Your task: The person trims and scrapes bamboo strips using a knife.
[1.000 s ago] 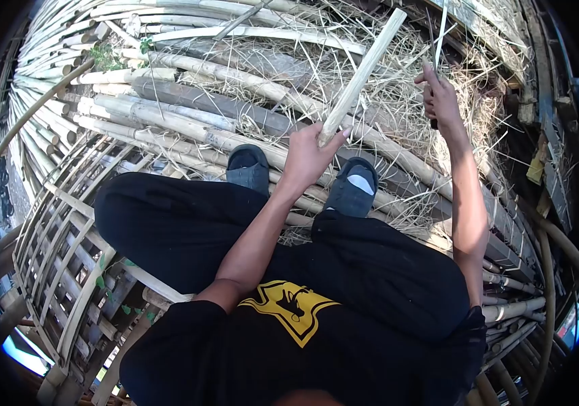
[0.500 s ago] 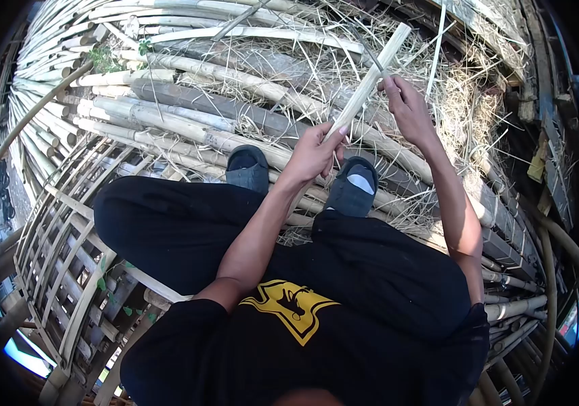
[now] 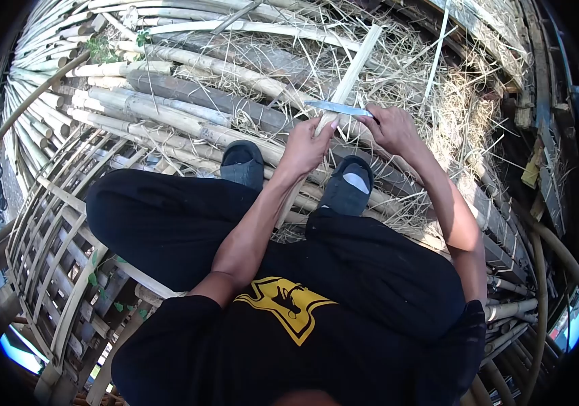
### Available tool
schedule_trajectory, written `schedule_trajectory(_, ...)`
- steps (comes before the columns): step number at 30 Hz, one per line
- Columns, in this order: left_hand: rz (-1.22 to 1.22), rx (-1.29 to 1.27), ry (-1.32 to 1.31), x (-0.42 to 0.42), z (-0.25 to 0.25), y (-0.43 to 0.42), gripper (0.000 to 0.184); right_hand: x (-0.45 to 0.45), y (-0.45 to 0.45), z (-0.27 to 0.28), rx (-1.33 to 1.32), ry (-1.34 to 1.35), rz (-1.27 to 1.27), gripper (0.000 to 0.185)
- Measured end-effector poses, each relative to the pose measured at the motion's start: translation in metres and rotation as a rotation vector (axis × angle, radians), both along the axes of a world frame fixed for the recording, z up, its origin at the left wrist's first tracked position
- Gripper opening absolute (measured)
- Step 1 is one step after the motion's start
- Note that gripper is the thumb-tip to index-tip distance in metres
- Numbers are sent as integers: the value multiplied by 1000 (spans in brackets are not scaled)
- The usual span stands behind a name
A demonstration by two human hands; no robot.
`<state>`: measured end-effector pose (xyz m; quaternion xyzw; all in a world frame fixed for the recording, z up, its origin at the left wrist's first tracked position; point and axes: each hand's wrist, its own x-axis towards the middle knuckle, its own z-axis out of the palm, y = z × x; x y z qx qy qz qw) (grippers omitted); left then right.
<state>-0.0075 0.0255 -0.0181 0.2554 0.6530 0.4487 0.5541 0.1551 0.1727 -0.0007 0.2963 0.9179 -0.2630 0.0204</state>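
A pale bamboo strip (image 3: 357, 66) slants up and away from my left hand (image 3: 307, 146), whose fingers are closed round its lower part. My right hand (image 3: 392, 128) is wrapped round the handle of a knife (image 3: 337, 107). The blade points left and lies across the strip, just above my left hand. Most of the knife handle is hidden by my right fingers. Below the hands, sandals (image 3: 243, 164) are on both feet, which rest on the bamboo poles.
Long bamboo poles (image 3: 235, 69) and a dark beam (image 3: 198, 93) run beneath the feet. Thin shavings (image 3: 398, 74) cover the poles ahead and to the right. A woven bamboo lattice (image 3: 66, 237) stands at the left, and stacked timber lies at the far right.
My right hand came from the upper right, first to the strip's upper part, then down towards my left hand with the knife. The strip's far end has shifted slightly left.
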Motion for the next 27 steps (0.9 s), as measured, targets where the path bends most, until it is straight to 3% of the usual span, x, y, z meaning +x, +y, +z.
schedule_trajectory(3, 55, -32, -166, -5, 8, 1, 32, 1, 20, -23, 148, 0, -59, 46)
schedule_trajectory(6, -12, -80, -146, -1, 13, -7, 28, 18, 59, -15, 141, -122, -206, 49)
schedule_trajectory(17, -55, -133, -188, -3, 21, -1, 30, 29, 103, -38, 211, -159, -291, 57)
schedule_trajectory(19, -57, -148, -211, 3, 27, -14, 30, 45, 124, -56, 224, -115, -478, 58)
schedule_trajectory(20, -80, -151, -242, 2, 31, -20, 29, 73, 167, -78, 25, -115, -719, 60)
schedule_trajectory(22, -99, -173, -254, -6, 36, -25, 29, 119, 191, -48, 151, -318, -958, 68)
schedule_trajectory(24, -24, -97, -325, -12, 42, -21, 31, 169, 221, -64, 226, -243, -1030, 71)
schedule_trajectory(27, -15, -89, -285, -14, 34, -12, 30, 164, 193, -59, 161, 23, -1041, 75)
